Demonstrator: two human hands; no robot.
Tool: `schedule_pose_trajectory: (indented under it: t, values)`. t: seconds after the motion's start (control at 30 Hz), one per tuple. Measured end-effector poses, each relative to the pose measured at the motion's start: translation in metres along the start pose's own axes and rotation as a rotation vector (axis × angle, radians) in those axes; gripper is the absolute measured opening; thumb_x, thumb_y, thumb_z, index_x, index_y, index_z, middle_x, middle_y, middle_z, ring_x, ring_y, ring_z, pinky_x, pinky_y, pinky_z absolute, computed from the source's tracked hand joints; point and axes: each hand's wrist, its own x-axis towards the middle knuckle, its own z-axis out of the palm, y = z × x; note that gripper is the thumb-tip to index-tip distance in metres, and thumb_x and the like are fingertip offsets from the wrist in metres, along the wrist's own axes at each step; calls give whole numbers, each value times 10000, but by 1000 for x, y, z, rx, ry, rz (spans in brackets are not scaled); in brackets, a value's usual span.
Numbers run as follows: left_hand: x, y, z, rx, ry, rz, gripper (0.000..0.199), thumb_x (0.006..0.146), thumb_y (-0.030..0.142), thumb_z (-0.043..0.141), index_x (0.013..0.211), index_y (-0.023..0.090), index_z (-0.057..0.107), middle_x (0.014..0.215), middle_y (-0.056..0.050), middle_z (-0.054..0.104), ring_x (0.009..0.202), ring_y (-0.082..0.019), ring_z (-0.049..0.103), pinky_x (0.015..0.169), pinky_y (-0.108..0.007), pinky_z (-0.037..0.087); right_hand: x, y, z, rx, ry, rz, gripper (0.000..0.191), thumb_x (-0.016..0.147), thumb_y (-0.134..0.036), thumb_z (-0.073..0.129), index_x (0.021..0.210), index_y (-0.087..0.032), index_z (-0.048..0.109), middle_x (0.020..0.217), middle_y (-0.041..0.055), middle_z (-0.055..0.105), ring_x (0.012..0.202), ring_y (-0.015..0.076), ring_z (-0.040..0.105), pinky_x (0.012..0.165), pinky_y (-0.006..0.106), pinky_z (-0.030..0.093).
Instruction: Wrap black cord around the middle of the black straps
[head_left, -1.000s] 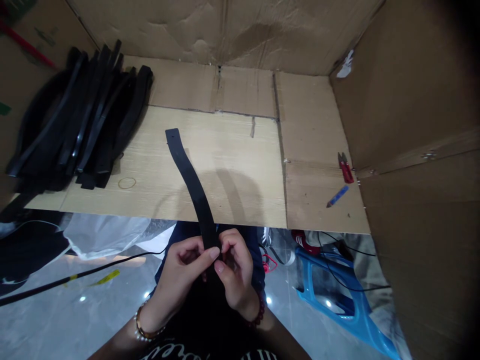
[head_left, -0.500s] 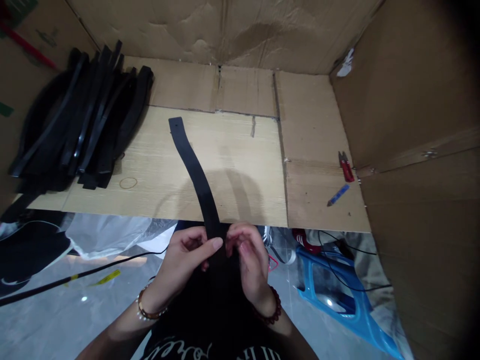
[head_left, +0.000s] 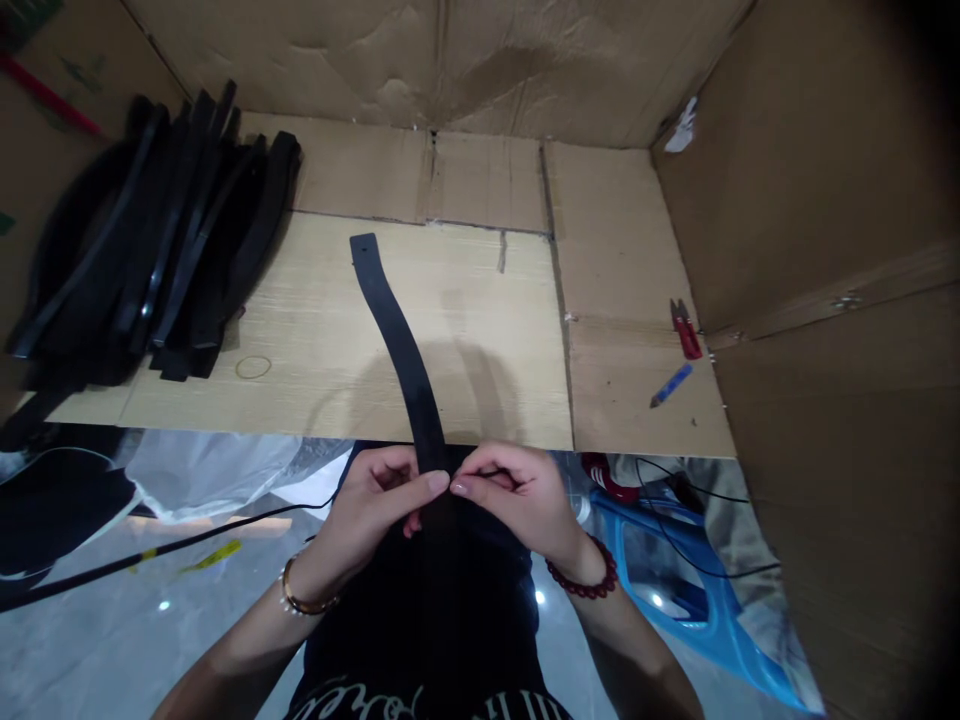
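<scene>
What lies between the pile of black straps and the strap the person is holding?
Head view: a thin tan ring on the pale wood-grain board, nearer the pile than the held strap.

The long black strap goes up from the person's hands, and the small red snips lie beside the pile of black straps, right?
No: the head view shows the small red snips at the tan cardboard's right end, far from the pile of black straps. The long black strap does go up from the left hand and right hand.
</scene>
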Motion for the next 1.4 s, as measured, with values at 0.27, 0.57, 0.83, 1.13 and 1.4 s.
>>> schedule_pose_trajectory:
  t: [0.27,0.57,0.83,1.13,1.4]
  values:
    - [-4,-1,2,-68,-16,45,299,723,376,768,586,152,627,475,32,531,417,-62,472,398,-162,386,2,-10,-13,27,12,34,89,807,-272,728,746,-208,727,623,-4,679,502,100,556,434,209,425]
    - [3,2,-7,-17,-112,35,258,760,384,746,690,146,674,528,40,522,443,-70,495,426,-181,415,-6,5,-2,278,-8,191,102,793,-306,738,813,-208,761,567,-19,626,455,61,430,423,191,331]
    - [16,35,-22,134,-344,-5,313,773,248,749,1063,197,640,877,-16,686,751,-128,646,640,-219,514,-8,10,7,401,42,229,147,772,-326,769,777,-181,742,485,-67,471,421,33,269,397,186,224]
    - [35,47,-31,36,-345,-13,328,717,314,805,986,170,685,796,-47,741,706,-142,691,602,-202,564,-7,16,12,411,35,264,208,765,-359,771,772,-159,713,471,-81,424,417,27,237,391,182,161]
    - [38,59,-20,-91,-326,-45,209,631,201,840,811,171,738,694,-32,740,561,-134,692,470,-153,559,9,9,8,431,35,151,212,723,-367,799,717,-169,722,505,-43,528,430,45,330,418,186,279]
